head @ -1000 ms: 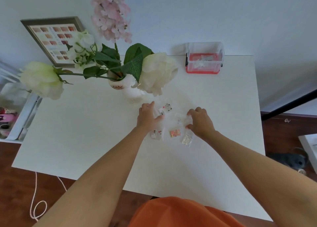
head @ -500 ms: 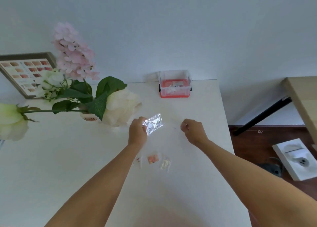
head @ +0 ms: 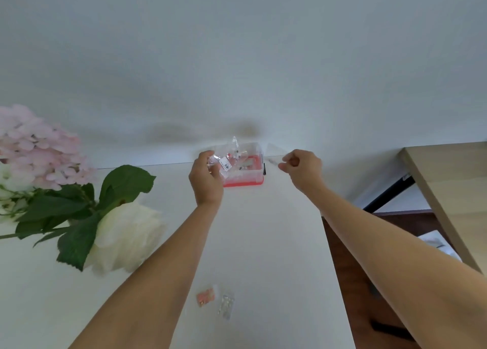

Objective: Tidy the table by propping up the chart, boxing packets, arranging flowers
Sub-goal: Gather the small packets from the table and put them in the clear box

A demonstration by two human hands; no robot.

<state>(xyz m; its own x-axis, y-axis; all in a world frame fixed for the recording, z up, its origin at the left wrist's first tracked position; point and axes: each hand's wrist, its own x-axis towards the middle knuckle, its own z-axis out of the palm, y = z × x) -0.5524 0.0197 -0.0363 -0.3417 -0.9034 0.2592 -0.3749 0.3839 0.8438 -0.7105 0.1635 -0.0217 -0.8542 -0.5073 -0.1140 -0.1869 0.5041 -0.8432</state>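
Head view, tilted up toward the wall. Left hand [head: 207, 181] was raised at the far edge of the tabletop [head: 276, 243], fingers curled and pinching a bunch of clear packets [head: 228, 161] with a barcode label showing. That bunch hung right in front of the clear box [head: 249, 168] with the red base, which sat at the far right corner of the tabletop against the wall; whether the packets touched the box, can't tell. Some pale contents showed inside the box, blurred.

Right hand [head: 301, 168] was up just right of the box, past the tabletop's right edge, fingers closed into a loose fist with thumb and forefinger pressed on a thin clear strip [head: 274, 160], hard to make out.

Two loose packets lay near the front edge between the forearms: an orange one [head: 205, 296] and a clear silvery one [head: 226, 304], just beside each other.

White rose [head: 123, 238] with green leaves [head: 126, 182] and a pink hydrangea [head: 34, 148] filled the left side of the tabletop, the rose head drooping low; the vase was hidden behind them. Wooden desk [head: 445, 188] stood off to the right, apart from the table.
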